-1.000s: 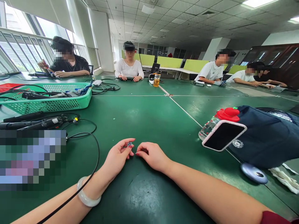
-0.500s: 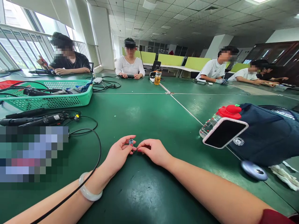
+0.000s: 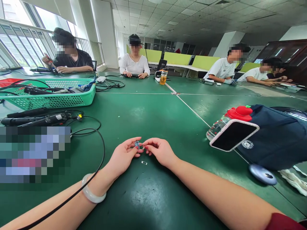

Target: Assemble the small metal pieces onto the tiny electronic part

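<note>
My left hand [image 3: 127, 152] pinches a small blue circuit board [image 3: 137, 144] between thumb and fingers, above the green table [image 3: 134, 118]. Close beside it, my right hand [image 3: 158, 150] is closed in a pinch on a tiny light-coloured piece [image 3: 143, 148], too small to name. The fingertips of both hands nearly meet there. Below them, flat on the table, lies a small white rectangular piece [image 3: 144, 163] with a darker middle. A pale bangle [image 3: 92, 191] circles my left wrist, and a black cable [image 3: 98, 169] runs across that forearm.
On the left are a green basket [image 3: 57, 100] of tools and cables and some black devices [image 3: 48, 118]. A phone [image 3: 233, 135] leans on a red-lidded bottle [image 3: 218, 126] at right, near a dark bag [image 3: 275, 137] and a blue mouse [image 3: 262, 174]. Several people sit around the table.
The white rectangular piece now lies on the table below my hands. Both hands are slightly higher in view, and my right fingertips have come closer to the circuit board.
</note>
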Demonstrator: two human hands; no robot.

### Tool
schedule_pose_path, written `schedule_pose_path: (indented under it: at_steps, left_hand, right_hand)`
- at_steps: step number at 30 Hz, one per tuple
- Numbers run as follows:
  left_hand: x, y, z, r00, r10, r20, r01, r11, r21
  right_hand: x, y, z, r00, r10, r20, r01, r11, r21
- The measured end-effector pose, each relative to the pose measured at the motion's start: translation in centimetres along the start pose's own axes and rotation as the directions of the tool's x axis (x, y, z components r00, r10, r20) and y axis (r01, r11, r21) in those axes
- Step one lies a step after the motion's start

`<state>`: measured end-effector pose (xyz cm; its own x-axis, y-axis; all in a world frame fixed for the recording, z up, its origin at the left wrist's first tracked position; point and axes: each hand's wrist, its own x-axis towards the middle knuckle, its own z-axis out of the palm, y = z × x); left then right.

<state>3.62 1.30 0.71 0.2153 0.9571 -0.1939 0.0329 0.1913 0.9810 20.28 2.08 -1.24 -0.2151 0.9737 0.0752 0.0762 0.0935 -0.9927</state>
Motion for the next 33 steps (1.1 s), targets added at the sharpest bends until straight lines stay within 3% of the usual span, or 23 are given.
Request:
schedule_pose_path:
  at_steps: [6, 19, 24, 33]
  left_hand:
    - [-0.05, -0.14, -0.01, 0.998, -0.003, 0.062, -0.001, 0.998, 0.06]
    - [-0.53, -0.68, -0.33, 0.989, 0.107, 0.104, -0.133, 0.948, 0.288]
    - [-0.7, -0.45, -0.24, 0.985, 0.13, 0.117, -0.162, 0.928, 0.335]
    - [-0.5, -0.3, -0.13, 0.991, 0.075, 0.112, -0.093, 0.982, 0.165]
  right_hand:
    - [0.02, 0.3, 0.06, 1.0, 0.011, -0.004, -0.011, 0.994, 0.106]
    - [-0.09, -0.05, 0.19, 0.998, 0.046, -0.049, -0.034, 0.973, 0.23]
    - [-0.24, -0.05, 0.41, 0.998, 0.038, -0.057, -0.028, 0.984, 0.174]
    - [-0.53, -0.22, 0.53, 0.994, -0.076, -0.079, 0.074, 0.997, -0.032]
